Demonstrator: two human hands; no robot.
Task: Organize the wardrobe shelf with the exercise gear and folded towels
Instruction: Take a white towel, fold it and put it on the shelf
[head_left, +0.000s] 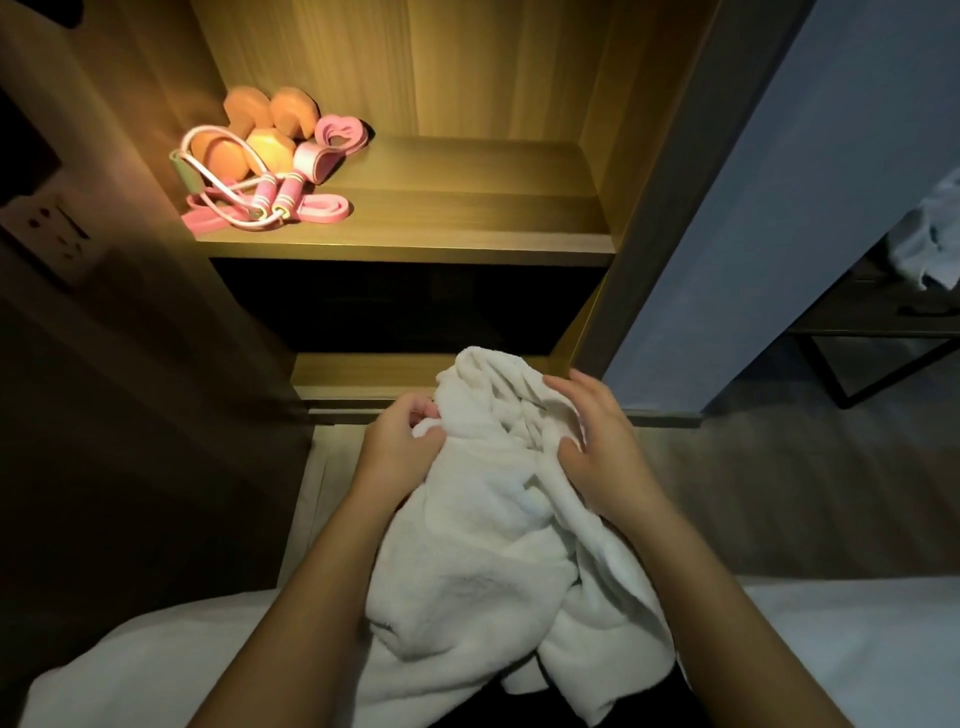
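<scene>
Your left hand (399, 441) has its fingers curled and pinches an edge of the crumpled white fluffy towel (493, 530). Your right hand (597, 441) is spread wide, fingers nearly straight and lying on the towel's other side, thumb pressed into a fold. The towel is unfolded and bunched, held up between both hands, below and in front of the lit wooden wardrobe shelf (467, 218), not touching it; its lower end hangs toward you.

At the shelf's left back corner is the gear pile. Two orange hex-ended dumbbells (270, 148) sit side by side, coiled pink flat resistance bands (340, 132) just right of them. A pink jump rope with striped handles (275, 196) lies in front, tangled with a pink tube loop with a grey-green grip (184, 174).

White bed sheet (857, 649) is well below the shelf, under your arms. White wall socket (57, 228) is left of the shelf.
</scene>
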